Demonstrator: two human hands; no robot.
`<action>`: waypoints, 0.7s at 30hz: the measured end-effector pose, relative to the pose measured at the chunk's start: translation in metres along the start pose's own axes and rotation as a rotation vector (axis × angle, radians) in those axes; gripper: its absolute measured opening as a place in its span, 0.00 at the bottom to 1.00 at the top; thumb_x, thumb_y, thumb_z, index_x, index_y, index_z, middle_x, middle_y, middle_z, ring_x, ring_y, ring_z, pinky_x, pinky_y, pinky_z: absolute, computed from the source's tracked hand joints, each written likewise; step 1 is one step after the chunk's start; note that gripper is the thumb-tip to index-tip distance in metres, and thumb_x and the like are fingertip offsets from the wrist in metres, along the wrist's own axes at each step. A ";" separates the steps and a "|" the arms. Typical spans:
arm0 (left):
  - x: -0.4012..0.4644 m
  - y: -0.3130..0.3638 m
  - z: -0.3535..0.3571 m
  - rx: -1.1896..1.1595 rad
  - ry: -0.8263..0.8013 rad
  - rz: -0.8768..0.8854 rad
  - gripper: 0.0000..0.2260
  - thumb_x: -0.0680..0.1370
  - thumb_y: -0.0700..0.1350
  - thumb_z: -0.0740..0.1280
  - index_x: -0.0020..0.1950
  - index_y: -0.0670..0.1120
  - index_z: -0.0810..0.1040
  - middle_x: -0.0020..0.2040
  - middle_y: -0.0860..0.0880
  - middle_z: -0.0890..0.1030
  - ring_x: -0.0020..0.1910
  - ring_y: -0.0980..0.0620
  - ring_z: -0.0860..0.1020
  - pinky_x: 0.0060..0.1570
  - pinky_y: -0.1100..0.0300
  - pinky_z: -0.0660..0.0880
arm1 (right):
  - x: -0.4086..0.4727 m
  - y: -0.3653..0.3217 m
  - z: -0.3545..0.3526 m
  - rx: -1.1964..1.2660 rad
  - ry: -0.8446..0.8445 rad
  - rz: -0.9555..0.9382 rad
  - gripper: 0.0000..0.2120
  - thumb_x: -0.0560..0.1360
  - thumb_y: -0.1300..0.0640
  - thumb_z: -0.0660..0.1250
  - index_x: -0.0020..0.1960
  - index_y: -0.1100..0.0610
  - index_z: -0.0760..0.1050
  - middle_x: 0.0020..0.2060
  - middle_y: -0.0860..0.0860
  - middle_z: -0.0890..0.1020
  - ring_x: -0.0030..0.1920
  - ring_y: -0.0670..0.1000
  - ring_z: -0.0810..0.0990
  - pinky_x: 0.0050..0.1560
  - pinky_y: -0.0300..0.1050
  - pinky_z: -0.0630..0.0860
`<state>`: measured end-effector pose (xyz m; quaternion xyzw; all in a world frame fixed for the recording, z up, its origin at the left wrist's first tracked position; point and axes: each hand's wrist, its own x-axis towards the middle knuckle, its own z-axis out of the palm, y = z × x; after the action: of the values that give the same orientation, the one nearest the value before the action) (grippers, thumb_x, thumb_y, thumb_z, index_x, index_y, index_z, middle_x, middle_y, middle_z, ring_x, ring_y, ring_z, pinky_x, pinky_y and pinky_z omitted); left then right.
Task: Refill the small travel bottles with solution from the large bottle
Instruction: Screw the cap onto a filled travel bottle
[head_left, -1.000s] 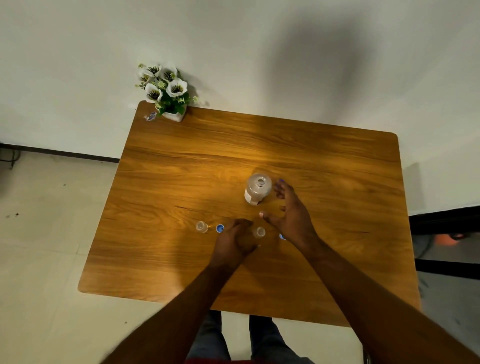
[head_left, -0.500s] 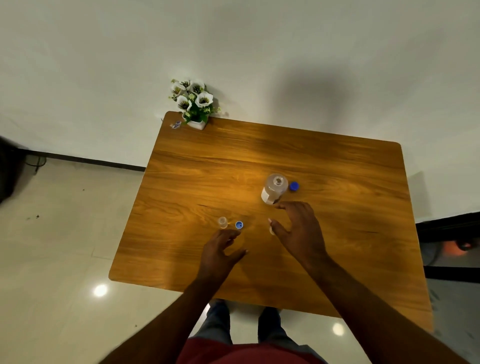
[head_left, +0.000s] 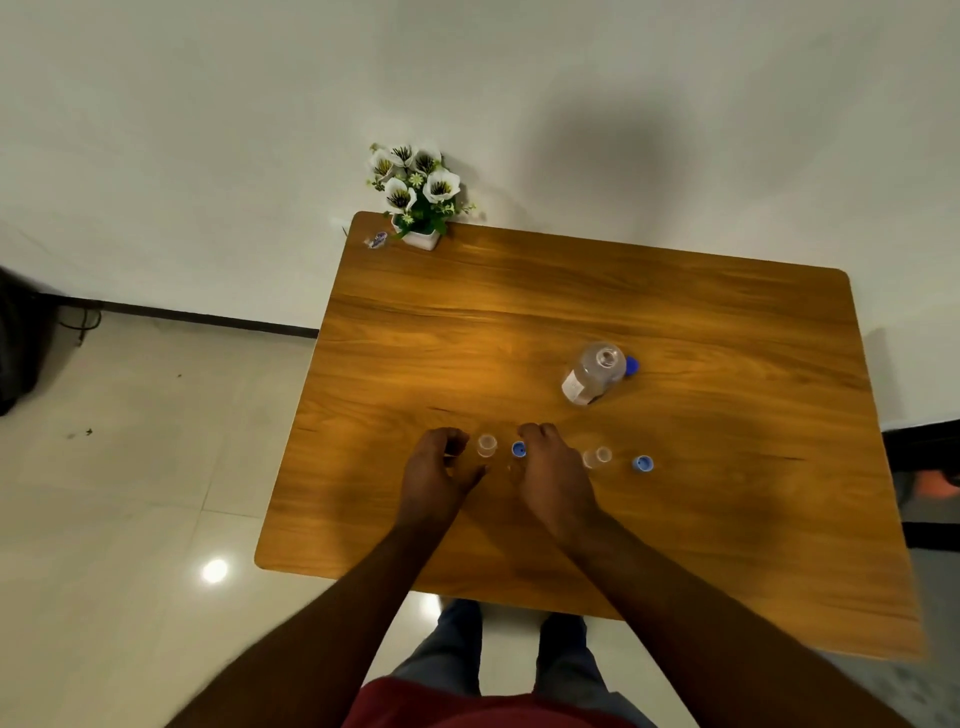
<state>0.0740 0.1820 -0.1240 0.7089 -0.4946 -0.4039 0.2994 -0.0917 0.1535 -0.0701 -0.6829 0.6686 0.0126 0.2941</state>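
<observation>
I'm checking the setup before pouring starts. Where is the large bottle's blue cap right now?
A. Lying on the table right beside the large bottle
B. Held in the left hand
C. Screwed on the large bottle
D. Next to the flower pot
A: the large bottle stands open-mouthed, and its blue cap lies on the table against its right side.

Large bottle (head_left: 595, 373) was clear, stood upright on table, cap off, white label on side. Its blue cap (head_left: 631, 366) lay just beside it, on right. Two small clear bottles stood open, nearer front edge: left small bottle (head_left: 487, 445) and right small bottle (head_left: 597, 457). Small blue cap (head_left: 518, 449) lay between them. Another small blue cap (head_left: 643, 463) lay right of right small bottle.
</observation>
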 end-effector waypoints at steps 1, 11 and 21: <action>0.006 -0.001 0.000 0.010 -0.011 -0.001 0.24 0.70 0.43 0.82 0.63 0.46 0.79 0.57 0.52 0.80 0.54 0.54 0.79 0.50 0.67 0.75 | 0.003 -0.001 0.005 -0.014 -0.009 0.029 0.22 0.79 0.58 0.66 0.72 0.56 0.68 0.66 0.56 0.73 0.59 0.60 0.80 0.57 0.52 0.78; 0.039 -0.004 0.002 0.127 -0.191 0.162 0.26 0.69 0.43 0.81 0.67 0.44 0.81 0.63 0.47 0.80 0.61 0.53 0.78 0.59 0.61 0.73 | 0.020 0.003 0.027 -0.092 0.004 0.094 0.15 0.81 0.58 0.64 0.67 0.54 0.70 0.65 0.54 0.73 0.53 0.59 0.82 0.49 0.51 0.80; 0.033 0.012 -0.007 -0.024 -0.238 0.096 0.16 0.75 0.44 0.78 0.63 0.47 0.85 0.60 0.49 0.85 0.57 0.55 0.82 0.55 0.63 0.80 | 0.003 0.004 0.005 0.049 0.110 0.025 0.14 0.79 0.53 0.66 0.64 0.54 0.74 0.59 0.52 0.79 0.55 0.54 0.81 0.53 0.48 0.79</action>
<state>0.0811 0.1470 -0.1198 0.6276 -0.5553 -0.4764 0.2663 -0.0931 0.1535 -0.0767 -0.6668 0.6923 -0.0381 0.2733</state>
